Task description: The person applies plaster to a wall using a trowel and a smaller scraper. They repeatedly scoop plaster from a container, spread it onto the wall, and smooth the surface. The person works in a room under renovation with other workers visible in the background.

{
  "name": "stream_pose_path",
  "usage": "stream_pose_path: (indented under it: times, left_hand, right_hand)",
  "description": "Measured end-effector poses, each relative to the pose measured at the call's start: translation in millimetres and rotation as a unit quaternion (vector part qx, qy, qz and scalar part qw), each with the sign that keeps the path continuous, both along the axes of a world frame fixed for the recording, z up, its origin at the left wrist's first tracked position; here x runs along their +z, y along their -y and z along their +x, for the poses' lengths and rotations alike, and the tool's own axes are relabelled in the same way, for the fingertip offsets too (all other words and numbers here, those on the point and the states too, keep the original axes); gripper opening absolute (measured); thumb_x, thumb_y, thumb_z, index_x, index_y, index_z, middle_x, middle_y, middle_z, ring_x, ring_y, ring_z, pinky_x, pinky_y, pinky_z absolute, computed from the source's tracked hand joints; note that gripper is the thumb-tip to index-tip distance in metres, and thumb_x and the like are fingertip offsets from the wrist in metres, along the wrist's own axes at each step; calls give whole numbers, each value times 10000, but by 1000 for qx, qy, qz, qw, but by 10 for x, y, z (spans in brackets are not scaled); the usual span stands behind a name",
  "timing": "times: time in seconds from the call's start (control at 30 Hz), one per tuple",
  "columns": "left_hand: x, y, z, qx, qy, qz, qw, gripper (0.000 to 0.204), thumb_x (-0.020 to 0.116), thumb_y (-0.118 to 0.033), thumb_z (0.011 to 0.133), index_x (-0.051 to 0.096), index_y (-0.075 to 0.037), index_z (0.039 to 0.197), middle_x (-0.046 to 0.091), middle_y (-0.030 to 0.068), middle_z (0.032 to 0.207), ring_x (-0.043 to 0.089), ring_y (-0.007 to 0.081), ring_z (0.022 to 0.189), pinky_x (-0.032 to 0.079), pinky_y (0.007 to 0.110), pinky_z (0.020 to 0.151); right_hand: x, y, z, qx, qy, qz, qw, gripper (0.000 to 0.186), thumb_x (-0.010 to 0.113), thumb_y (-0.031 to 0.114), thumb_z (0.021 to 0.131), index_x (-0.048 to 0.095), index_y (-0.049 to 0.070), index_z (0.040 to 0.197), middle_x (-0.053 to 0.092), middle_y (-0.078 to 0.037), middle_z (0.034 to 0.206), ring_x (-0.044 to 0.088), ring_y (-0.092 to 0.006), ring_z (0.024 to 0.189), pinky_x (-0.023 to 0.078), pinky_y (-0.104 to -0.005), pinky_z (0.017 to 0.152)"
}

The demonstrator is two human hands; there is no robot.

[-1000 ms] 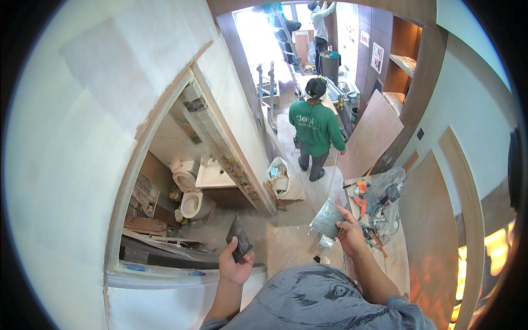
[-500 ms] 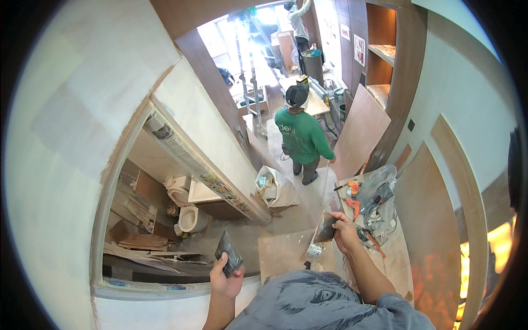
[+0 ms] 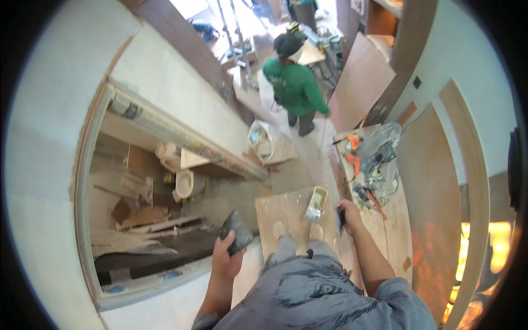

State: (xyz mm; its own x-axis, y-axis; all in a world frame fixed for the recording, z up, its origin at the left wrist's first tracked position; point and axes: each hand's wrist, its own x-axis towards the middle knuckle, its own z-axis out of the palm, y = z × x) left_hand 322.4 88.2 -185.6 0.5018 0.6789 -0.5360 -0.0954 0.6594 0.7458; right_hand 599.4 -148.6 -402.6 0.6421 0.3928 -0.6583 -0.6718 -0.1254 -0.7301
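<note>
My left hand (image 3: 226, 254) grips a dark, flat, square-edged plate (image 3: 237, 230), maybe a putty blade, at the lower left. At the lower right my right hand (image 3: 348, 214) is closed on another flat plate (image 3: 340, 219), turned almost edge-on. Between them, below, my feet stand on a light plywood board (image 3: 267, 213). A cream tub (image 3: 318, 199) with some metal at its near end sits on that board, near my right foot.
A co-worker in green (image 3: 292, 82) stands ahead, beside a white sack (image 3: 280, 146). A worktop (image 3: 396, 212) with orange drills (image 3: 352, 164) is at right, a leaning panel (image 3: 360, 77) beyond. A doorway at left shows a toilet (image 3: 184, 184) and debris. Ladders (image 3: 234, 41) stand farther back.
My view has tipped downward, bringing my feet and the tub into sight. The plate in my right hand has turned from face-up to edge-on and moved right, beside the board.
</note>
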Motion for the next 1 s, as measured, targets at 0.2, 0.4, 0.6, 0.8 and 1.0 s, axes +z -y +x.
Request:
stream_pose_path:
  times: [0.2, 0.4, 0.6, 0.8, 1.0]
  left_hand:
    - [-930, -396, -17, -45, -151, -61, 986, 313, 733, -233, 921, 609, -121, 1186, 656, -4, 1066, 608, 147, 968, 478, 363, 746]
    - [-1716, -544, -192, -61, -197, -124, 971, 250, 754, -210, 917, 619, -126, 1109, 663, 13, 1084, 603, 157, 950, 480, 379, 756]
    - [-2026, -922, -467, -41, -207, -126, 969, 279, 758, -193, 910, 604, -129, 1134, 664, 14, 1088, 617, 170, 964, 495, 442, 787]
    - [-2468, -1395, -1045, -15, -262, -111, 958, 358, 784, -202, 876, 585, -135, 1166, 664, 21, 1077, 629, 193, 990, 521, 446, 794]
    - [-2599, -1635, -1605, 17, -345, -87, 934, 306, 763, -168, 887, 602, -139, 1144, 676, 23, 1062, 645, 189, 937, 527, 426, 738]
  right_hand:
    - [-389, 269, -63, -4, 30, -110, 993, 175, 561, 158, 834, 653, 77, 708, 533, -11, 655, 477, -117, 625, 367, -290, 610]
    - [-1113, 736, -220, 129, 189, -260, 938, 227, 554, 159, 806, 685, -9, 725, 585, -123, 655, 546, -229, 613, 432, -398, 606]
    - [-1503, 1098, -501, 322, 296, -353, 827, 227, 576, 144, 839, 772, 37, 803, 720, -230, 884, 717, -338, 837, 556, -438, 771]
    - [-2054, 1446, -733, 324, 245, -437, 802, 228, 549, 86, 832, 769, 29, 822, 724, -241, 910, 723, -369, 838, 582, -459, 746]
    - [-1587, 867, -761, 451, 393, -445, 666, 211, 568, 84, 817, 774, 39, 812, 724, -234, 930, 717, -364, 833, 575, -462, 762]
